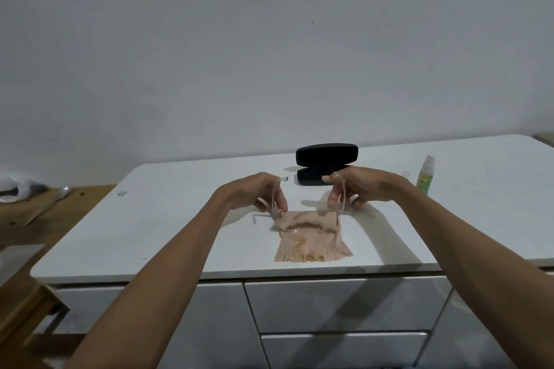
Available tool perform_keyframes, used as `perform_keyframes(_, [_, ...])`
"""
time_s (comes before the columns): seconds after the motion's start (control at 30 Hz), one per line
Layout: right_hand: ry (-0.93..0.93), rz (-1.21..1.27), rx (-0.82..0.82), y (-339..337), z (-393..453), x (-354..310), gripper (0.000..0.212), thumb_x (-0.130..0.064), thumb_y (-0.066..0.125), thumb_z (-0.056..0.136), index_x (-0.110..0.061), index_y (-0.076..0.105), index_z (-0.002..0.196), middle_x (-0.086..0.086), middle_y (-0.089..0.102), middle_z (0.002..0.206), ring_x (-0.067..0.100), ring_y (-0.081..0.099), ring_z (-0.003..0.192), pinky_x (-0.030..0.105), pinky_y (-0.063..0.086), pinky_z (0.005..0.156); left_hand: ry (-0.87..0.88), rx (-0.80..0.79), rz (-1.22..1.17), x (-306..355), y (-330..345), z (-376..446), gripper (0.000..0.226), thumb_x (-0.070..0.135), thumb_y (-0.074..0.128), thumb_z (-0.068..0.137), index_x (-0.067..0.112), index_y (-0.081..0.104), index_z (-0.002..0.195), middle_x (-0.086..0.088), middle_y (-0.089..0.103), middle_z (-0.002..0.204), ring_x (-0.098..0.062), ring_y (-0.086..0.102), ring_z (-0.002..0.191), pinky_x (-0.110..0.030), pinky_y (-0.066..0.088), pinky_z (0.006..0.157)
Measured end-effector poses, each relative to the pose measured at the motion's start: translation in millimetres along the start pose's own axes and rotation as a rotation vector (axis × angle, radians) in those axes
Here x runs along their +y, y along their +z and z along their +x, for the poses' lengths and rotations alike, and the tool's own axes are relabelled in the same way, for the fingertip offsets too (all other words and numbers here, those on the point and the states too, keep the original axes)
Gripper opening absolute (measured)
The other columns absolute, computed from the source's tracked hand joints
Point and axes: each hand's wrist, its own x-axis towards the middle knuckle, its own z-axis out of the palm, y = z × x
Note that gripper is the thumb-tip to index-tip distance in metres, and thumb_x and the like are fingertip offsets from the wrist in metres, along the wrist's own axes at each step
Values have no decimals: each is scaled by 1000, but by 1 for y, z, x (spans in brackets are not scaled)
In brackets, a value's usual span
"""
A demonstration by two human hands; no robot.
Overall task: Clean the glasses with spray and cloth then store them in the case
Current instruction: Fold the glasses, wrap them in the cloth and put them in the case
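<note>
Clear-framed glasses (305, 226) hang just above a beige cloth (311, 244) on the white counter (180, 219), lenses toward me. My left hand (257, 193) pinches the left temple arm and my right hand (356, 187) pinches the right one, both arms unfolded. Behind the hands a black glasses case (326, 156) stands open, its lid upright. A small green spray bottle (425, 174) with a white top stands upright to the right of the case, beyond my right hand.
A small clear cap (405, 173) lies beside the bottle. White drawers (341, 305) sit below the counter's front edge. A wooden bench (33, 219) with a plastic bag (15, 186) is at the left. A plain wall rises behind.
</note>
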Motion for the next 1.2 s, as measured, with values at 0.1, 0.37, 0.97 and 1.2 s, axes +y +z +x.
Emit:
perform_keyframes(0.1, [4,4,22,1,0,0,52,-45,48,103,-5,71,80,5,78,85,16,45,63,27,37,59,-44,-34,-58,0,-2,4,60,41,36,82,-6,74,83,-26,74,97,-27,56,84,-32,39,69])
perform_keyframes(0.37, [-55,-39,281,3,-7,17,23,-22,63,92,-6,78,93,8,70,88,16,48,65,24,38,53,23,333,-277,-20,9,-10,40,27,50,73,0,74,91,-16,67,89,-20,57,74,-29,44,63])
perform_keyframes(0.97, [-187,-529,321,80,-84,32,20,-22,88,77,-25,82,96,-13,71,84,10,63,85,24,44,72,163,388,332,-33,86,-96,16,29,89,69,28,82,84,7,72,87,-2,59,80,-24,45,71])
perform_keyframes(1.2, [-220,-645,413,88,-84,34,15,-16,81,86,-18,83,100,-10,70,94,12,63,92,21,50,80,201,470,494,-33,93,-95,10,23,80,82,23,82,93,3,70,92,-4,58,79,-21,45,70])
